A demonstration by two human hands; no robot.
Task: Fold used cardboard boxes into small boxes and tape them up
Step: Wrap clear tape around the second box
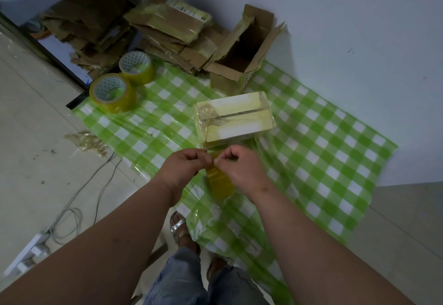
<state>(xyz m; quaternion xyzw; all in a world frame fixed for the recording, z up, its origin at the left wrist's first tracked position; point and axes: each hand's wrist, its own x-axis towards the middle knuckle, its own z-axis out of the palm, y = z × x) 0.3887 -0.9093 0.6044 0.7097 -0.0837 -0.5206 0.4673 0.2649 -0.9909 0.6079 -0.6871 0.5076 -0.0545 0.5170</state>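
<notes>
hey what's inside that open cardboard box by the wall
The open cardboard box shows only bare brown inner walls and shadow; nothing is visible inside. Its bottom is hidden by the near wall and torn flaps.

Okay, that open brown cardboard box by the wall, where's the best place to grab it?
Grip the open brown cardboard box from above by its near long wall: the flaps stand open, so fingers can hook over that rim. The flattened cardboard pile crowds its left side.

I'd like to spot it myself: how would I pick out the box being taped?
Find the green checked cloth by the wall. Near its middle, just beyond both hands, lies the taped box. Unlike the brown open box behind it, it is closed, pale and glossy with yellowish tape.
</notes>
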